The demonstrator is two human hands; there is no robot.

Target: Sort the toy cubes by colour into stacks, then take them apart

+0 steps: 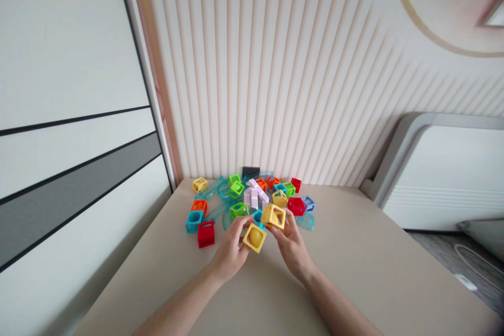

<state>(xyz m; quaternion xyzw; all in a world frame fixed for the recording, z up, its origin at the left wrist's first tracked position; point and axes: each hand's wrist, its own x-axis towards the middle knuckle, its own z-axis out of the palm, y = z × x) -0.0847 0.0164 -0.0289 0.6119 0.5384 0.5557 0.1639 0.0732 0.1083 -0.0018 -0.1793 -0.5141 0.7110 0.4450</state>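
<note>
My left hand (230, 249) pinches a yellow hollow cube block (254, 237) just above the beige table (354, 252). My right hand (290, 244) grips a second yellow hollow cube (273, 216), which sits right above and touches the first. Both hands meet near the front of a pile of toy blocks. Behind them lie a red cube (206, 233), a blue cube (194, 221), an orange cube (199, 205), green cubes (236, 189), another red cube (296, 206) and pale pink pieces (254, 195). Clear blue curved track pieces (220, 212) lie among them.
A ribbed white wall panel (275, 89) rises right behind the pile. A white and grey cabinet front (71, 142) stands to the left. A white padded headboard or seat (444, 173) is at the right, with floor and a cable (472, 262) below it.
</note>
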